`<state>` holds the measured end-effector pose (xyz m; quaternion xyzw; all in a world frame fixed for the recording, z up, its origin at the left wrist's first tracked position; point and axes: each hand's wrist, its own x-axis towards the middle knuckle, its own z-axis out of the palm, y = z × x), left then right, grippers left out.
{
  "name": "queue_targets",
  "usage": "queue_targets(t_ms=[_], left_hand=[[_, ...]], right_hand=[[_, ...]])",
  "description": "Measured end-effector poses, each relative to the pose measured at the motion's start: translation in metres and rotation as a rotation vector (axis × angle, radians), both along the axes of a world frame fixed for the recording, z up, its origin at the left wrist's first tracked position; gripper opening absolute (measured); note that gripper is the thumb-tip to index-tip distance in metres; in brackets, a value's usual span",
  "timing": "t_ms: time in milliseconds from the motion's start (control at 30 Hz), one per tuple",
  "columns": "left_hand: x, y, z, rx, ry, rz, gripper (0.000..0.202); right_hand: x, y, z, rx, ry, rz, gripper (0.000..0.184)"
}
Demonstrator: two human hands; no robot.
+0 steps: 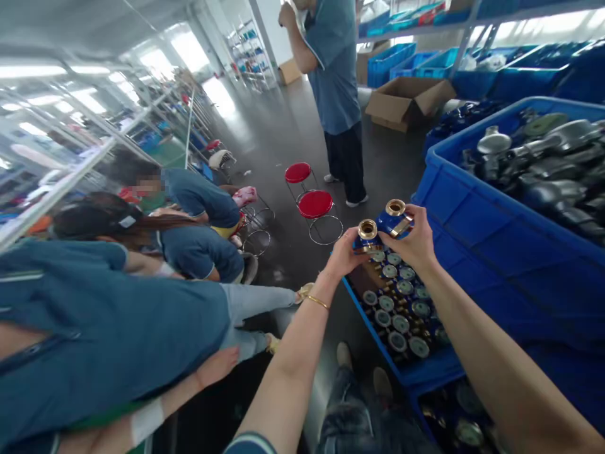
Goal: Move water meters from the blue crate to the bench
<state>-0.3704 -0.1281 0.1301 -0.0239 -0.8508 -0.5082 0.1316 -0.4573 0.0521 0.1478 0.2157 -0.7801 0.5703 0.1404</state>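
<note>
**A:** What fills the view, biggest first?

**B:** A deep blue plastic bin (472,208) on the right, smooth-walled, heaped with grey cast-metal housings (543,161), dull and rounded. Below it sits a lower blue crate (425,375) packed with meters (399,309) standing in rows, round glass faces up. On the left, seated workers in blue shirts; further off, a standing person and two red stools (314,203) on a dark glossy floor.

**B:** Smallest, and central: two blue meter bodies with brass threaded ends, held up just above the crate.

**A:** How do the hands hold them?

**B:** The left hand (345,255) is closed around the left meter (367,236); the right hand (413,243) is closed around the right meter (396,217). The two meters are touching or nearly so.

**A:** Which step is this?

**B:** It looks like meters being moved between hands and crate; which way, I cannot tell. The next move likely calls for a firm grip: the bodies look heavy and slick.
</note>
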Motion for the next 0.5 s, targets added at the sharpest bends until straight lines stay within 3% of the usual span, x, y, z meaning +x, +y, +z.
queue_targets(t_ms=[133,233,367,500], left_hand=[[0.012,0.016,0.014,0.134,-0.019,0.034,0.069],[0.026,0.037,0.012,0.379,-0.062,0.124,0.076],[0.066,0.084,-0.009,0.913,-0.144,0.32,0.085],[0.131,0.135,-0.041,1.411,-0.206,0.389,0.082]], right_hand=[[0.005,0.006,0.009,-0.012,-0.011,0.006,0.072],[0.01,0.019,0.009,-0.006,-0.083,-0.038,0.077],[0.026,0.058,0.001,0.156,-0.206,-0.078,0.082],[0.042,0.094,-0.016,0.485,-0.292,0.054,0.075]])
